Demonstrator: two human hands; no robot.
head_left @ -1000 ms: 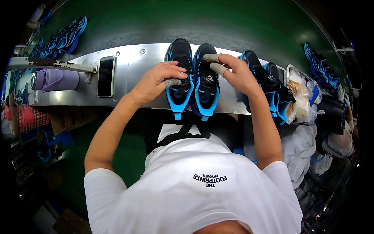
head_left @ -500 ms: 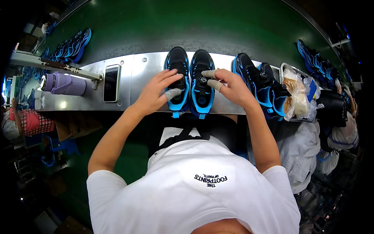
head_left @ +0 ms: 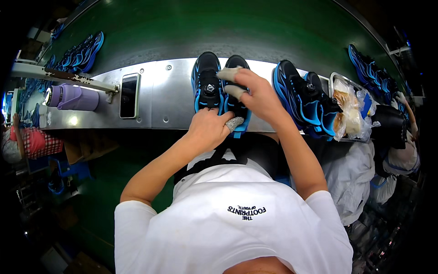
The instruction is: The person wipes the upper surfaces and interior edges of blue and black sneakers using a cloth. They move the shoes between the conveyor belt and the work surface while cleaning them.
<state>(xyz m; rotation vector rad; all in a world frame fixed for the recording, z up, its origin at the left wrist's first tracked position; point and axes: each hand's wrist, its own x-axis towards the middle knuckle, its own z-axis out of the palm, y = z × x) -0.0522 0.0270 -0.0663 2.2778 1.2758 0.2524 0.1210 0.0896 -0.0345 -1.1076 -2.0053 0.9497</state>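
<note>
In front of me a pair of black-and-blue sneakers stands side by side, toes pointing away. My left hand (head_left: pixel 211 129) is closed at the heel of the left sneaker (head_left: pixel 208 75), its fingertips hidden inside the collar. The thumb wears a grey finger cover and lies by the right sneaker's heel. Over the right sneaker (head_left: pixel 237 61) hovers my right hand (head_left: pixel 253 91), open, two pale-covered fingers apart and pointing at the left sneaker. A round dial (head_left: pixel 210 88) shows on the left sneaker's tongue; the right one's is hidden beneath my hand.
Another pair of sneakers (head_left: pixel 301 93) stands to the right, beside a metal tray (head_left: pixel 335 77) of plastic-wrapped items. A phone (head_left: pixel 129 96), a purple bottle (head_left: pixel 77 97) and a worn metal bar (head_left: pixel 68 76) are at left. More sneakers line the green belt (head_left: pixel 219 27).
My left hand has come down from the left sneaker's tongue to its heel. My right hand has shifted left across the right sneaker, covering its dial.
</note>
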